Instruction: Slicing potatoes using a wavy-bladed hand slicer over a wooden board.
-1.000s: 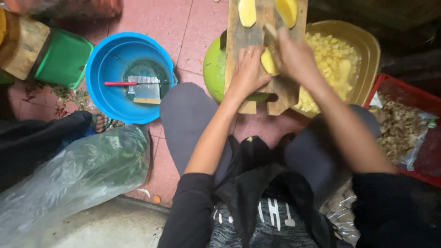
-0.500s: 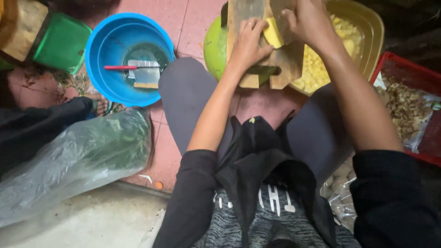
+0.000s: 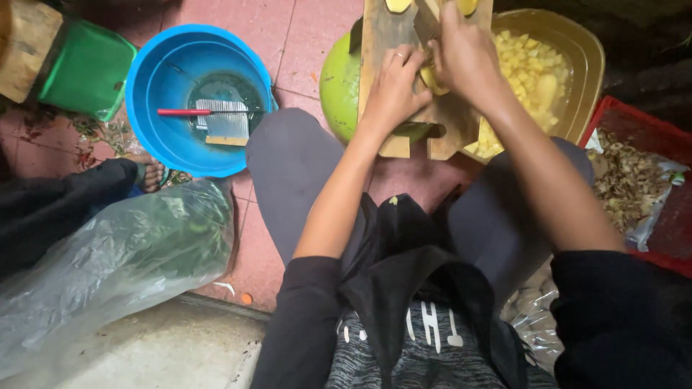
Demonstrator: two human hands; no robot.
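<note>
A wooden cutting board (image 3: pixel 382 43) rests across a green bowl (image 3: pixel 337 90) and a yellow tub (image 3: pixel 580 54) in front of my knees. My left hand (image 3: pixel 393 86) lies on the board, its fingers pinning a yellow fruit piece (image 3: pixel 431 79). Right beside it, my right hand (image 3: pixel 465 54) is closed around a knife (image 3: pixel 425 21) whose blade sits against that piece. Two more yellow halves (image 3: pixel 398 4) lie at the board's far end, cut off by the frame. The tub holds several yellow cubes (image 3: pixel 530 72).
A blue basin (image 3: pixel 162 86) with water and a red-handled metal grater (image 3: pixel 223 121) stands at the left. Beyond it is a green container (image 3: pixel 86 68). A red crate (image 3: pixel 638 119) with peelings sits at the right. A plastic bag of greens (image 3: pixel 122 266) and another person's sandalled foot (image 3: pixel 149 173) lie left.
My hands sit higher in the view, so the yellow halves at the board's end are nearly cut off. Both hands stay together on the same yellow piece.
</note>
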